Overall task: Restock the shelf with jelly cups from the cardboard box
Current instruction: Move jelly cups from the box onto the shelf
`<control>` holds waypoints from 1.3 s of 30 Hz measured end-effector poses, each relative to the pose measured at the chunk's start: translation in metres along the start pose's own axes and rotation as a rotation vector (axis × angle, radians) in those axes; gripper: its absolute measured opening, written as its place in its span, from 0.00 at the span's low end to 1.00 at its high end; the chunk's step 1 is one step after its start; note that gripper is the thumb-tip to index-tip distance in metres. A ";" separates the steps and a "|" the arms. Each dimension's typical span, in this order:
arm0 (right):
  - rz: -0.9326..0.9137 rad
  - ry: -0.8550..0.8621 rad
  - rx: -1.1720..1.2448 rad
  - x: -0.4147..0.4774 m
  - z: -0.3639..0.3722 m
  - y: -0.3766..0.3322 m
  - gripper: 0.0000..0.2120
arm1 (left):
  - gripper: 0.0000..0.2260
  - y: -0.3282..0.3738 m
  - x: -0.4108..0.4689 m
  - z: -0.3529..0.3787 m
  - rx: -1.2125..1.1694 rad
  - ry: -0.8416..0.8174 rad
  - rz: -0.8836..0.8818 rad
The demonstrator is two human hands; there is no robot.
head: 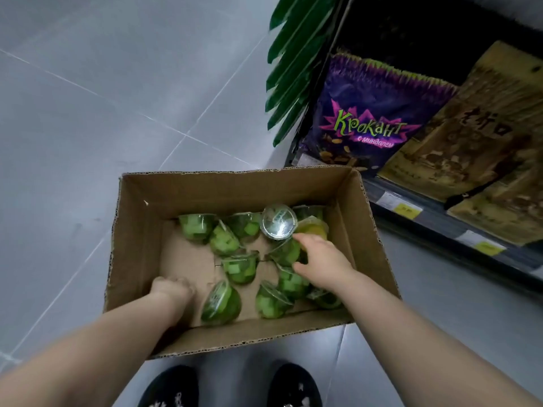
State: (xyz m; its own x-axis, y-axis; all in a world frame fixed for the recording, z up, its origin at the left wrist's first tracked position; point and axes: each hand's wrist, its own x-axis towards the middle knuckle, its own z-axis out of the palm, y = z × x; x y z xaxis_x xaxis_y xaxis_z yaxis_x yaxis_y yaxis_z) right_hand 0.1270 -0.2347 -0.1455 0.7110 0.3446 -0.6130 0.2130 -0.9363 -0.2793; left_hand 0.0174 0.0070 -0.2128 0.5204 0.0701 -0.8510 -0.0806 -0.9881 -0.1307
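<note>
- Head view, the box: a cardboard box (pixel 141 254) stands open on the tiled floor (pixel 102 113), just in front of the person's shoes (pixel 170 389). About a dozen green jelly cups (pixel 238 268) lie loose on its bottom, most tipped on their sides. One cup with a silver lid (pixel 278 221) faces up, and a yellow cup (pixel 313 227) sits at the far right.
- Head view, the relation that counts: the right hand (pixel 320 259) reaches in over the right half of the box. One green cup (pixel 283 254) lies directly ahead of its fingertips, tipped over, toward the box's middle. I cannot make out which way its lid points.
- Right hand's fingers: forefinger (pixel 297 237) and thumb are spread to either side of that cup and seem to touch it. Whether the grip has closed I cannot tell.
- Left hand (pixel 172 289): it is down on the box bottom at the near left, wrist bent, fingers curled under with nothing seen in them. The closest cup (pixel 220 304) lies just to its right, not touching.
- Head view, the goal: the shelf (pixel 440 227) runs along the right, beyond the box's right wall, already carrying a purple bag (pixel 367 124) and yellow packets (pixel 470 142). I judge the right hand the nearer one for the carry, with a lift clear of the box wall needed first.
</note>
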 end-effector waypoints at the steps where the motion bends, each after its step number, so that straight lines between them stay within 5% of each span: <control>1: -0.001 -0.011 -0.013 -0.002 0.004 0.004 0.31 | 0.25 0.002 -0.002 0.007 0.066 -0.011 0.000; 4: 0.037 -0.033 -0.057 0.001 0.008 0.014 0.31 | 0.26 -0.003 -0.002 0.005 0.052 -0.016 -0.017; 10: 0.185 0.049 -0.060 0.033 0.002 0.017 0.28 | 0.32 -0.017 -0.004 -0.036 -0.540 0.375 -0.065; 14: 0.356 0.051 -0.011 0.054 0.018 0.016 0.30 | 0.34 -0.017 -0.007 -0.050 -0.741 0.485 -0.054; 25: 0.494 0.180 0.221 0.079 0.034 0.017 0.40 | 0.27 -0.016 -0.012 -0.039 -1.390 0.331 0.016; 30: 0.490 0.191 0.395 0.061 0.027 0.023 0.39 | 0.24 -0.008 -0.023 -0.049 -1.823 0.140 0.028; 39: 0.371 0.173 0.970 -0.013 -0.064 -0.011 0.31 | 0.21 -0.028 -0.096 -0.167 -1.808 0.100 0.166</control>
State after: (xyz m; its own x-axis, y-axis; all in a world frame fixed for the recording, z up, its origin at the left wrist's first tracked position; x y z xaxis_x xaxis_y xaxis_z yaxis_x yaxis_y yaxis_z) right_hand 0.1586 -0.2332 -0.0873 0.7238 -0.0388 -0.6889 -0.6113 -0.4990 -0.6142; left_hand 0.1121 0.0052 -0.0422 0.6524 0.0261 -0.7574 0.7525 0.0966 0.6515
